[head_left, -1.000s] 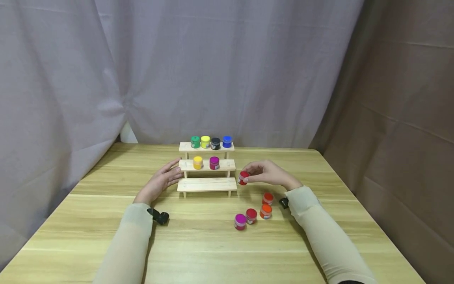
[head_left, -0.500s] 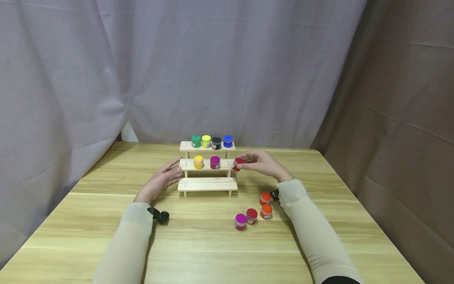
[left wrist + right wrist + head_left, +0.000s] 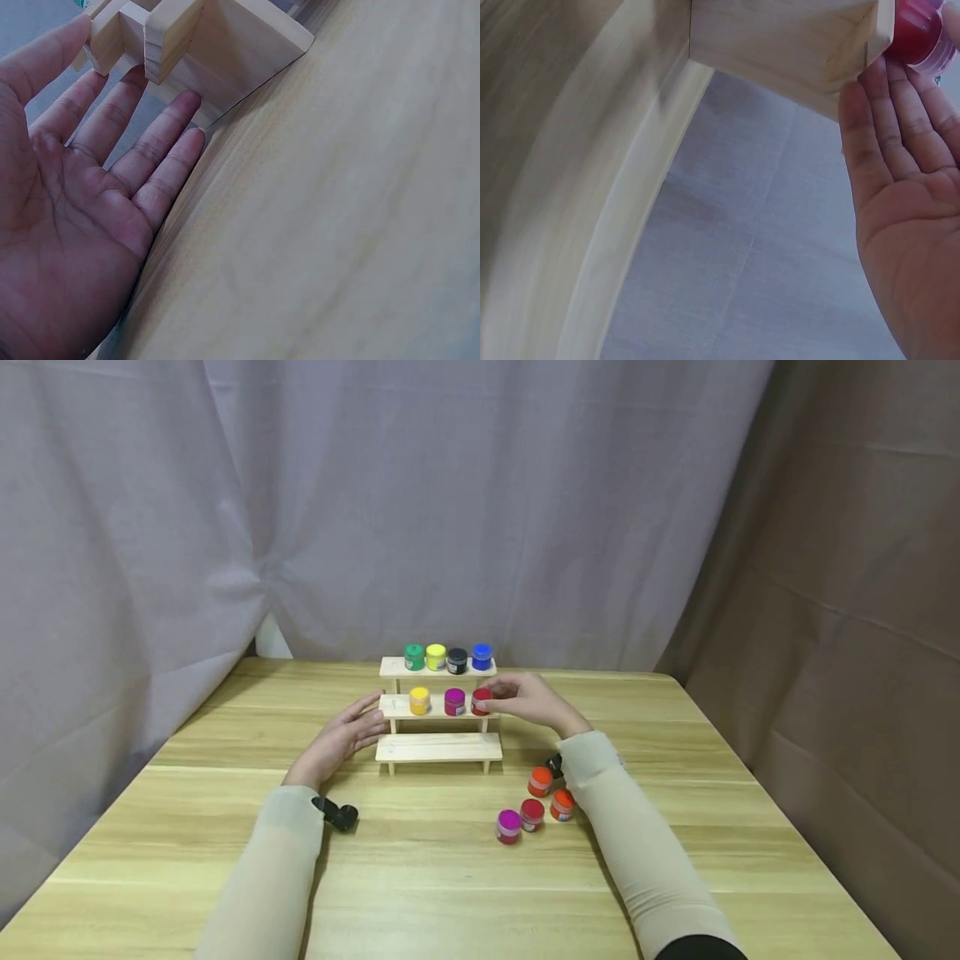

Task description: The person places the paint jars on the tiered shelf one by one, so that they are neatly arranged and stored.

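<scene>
A three-step wooden display stand (image 3: 438, 747) stands on the table. My right hand (image 3: 528, 700) pinches a red paint jar (image 3: 481, 700) between thumb and fingers at the right end of the middle step. In the right wrist view the red jar (image 3: 916, 31) shows at the step's edge, above the fingers. A purple jar (image 3: 454, 702) and a yellow-orange jar (image 3: 419, 700) stand on the same step. My left hand (image 3: 341, 739) is at the stand's left side, its fingers extended. The left wrist view shows those fingertips (image 3: 191, 101) against the wooden side.
Green, yellow, black and blue jars line the top step, the blue jar (image 3: 482, 657) at its right end. On the table near my right forearm are two orange jars (image 3: 562, 805), a red jar (image 3: 532, 815) and a magenta-lidded jar (image 3: 508, 827). Grey curtain (image 3: 465, 510) hangs behind.
My right hand has carried the red jar up and left, from beside the stand to the right end of the middle step. My left hand has stayed at the stand's side.
</scene>
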`<state>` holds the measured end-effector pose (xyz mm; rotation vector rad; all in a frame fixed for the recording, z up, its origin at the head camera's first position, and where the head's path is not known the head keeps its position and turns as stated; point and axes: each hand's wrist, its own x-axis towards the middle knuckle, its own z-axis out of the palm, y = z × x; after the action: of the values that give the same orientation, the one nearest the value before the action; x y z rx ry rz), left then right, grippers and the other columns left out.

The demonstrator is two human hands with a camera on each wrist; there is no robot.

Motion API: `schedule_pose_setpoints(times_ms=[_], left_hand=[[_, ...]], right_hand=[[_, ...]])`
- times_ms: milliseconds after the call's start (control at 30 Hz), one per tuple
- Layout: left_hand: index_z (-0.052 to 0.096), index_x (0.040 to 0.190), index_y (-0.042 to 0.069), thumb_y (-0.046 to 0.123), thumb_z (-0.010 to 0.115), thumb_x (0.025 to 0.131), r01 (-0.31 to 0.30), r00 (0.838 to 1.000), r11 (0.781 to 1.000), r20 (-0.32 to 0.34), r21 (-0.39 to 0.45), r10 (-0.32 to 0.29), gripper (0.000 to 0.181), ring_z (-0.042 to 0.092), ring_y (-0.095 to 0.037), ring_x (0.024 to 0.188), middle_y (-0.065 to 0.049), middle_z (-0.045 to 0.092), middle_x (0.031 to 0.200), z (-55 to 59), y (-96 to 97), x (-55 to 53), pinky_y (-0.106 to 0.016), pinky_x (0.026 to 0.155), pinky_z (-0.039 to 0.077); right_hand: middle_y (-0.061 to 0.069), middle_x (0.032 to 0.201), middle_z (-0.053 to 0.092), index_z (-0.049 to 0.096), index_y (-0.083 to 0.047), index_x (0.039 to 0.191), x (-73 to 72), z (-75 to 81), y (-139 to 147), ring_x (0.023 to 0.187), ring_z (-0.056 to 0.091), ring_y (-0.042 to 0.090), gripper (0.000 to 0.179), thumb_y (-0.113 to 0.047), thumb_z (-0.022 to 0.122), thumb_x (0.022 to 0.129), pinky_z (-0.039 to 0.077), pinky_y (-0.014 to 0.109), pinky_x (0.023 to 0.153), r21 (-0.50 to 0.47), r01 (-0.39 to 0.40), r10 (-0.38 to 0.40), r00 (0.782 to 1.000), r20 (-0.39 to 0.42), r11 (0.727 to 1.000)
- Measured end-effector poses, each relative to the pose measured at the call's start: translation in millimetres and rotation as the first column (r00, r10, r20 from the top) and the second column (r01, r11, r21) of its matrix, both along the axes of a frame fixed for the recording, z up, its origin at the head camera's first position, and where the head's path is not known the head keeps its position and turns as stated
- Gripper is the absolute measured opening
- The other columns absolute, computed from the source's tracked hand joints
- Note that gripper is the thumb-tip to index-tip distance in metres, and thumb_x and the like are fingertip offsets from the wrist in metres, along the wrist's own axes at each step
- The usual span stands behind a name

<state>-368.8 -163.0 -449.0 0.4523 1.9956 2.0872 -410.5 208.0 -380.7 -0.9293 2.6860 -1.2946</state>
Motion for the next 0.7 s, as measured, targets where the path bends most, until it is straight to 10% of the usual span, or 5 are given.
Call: schedule_pose_setpoints(times_ms=[700], left_hand=[[0.026, 0.161, 0.019, 0.028, 0.056, 0.105, -0.011, 1.0, 1.0, -0.006, 0.007, 0.011, 0.064, 0.045, -0.035, 0.137, -0.017, 0.036, 0.157, -0.8, -2.1, 2.3, -0.041, 0.114, 0.04]], right_hand=[[-0.005, 0.095, 0.075, 0.074, -0.01, 0.117, 5.1, -4.8, -27, 0.082, 0.067, 0.015, 0.039, -0.037, 0.078, 0.089, 0.056, 0.032, 0.072, -0.012, 0.04, -0.042, 0.991, -0.124, 0.999]])
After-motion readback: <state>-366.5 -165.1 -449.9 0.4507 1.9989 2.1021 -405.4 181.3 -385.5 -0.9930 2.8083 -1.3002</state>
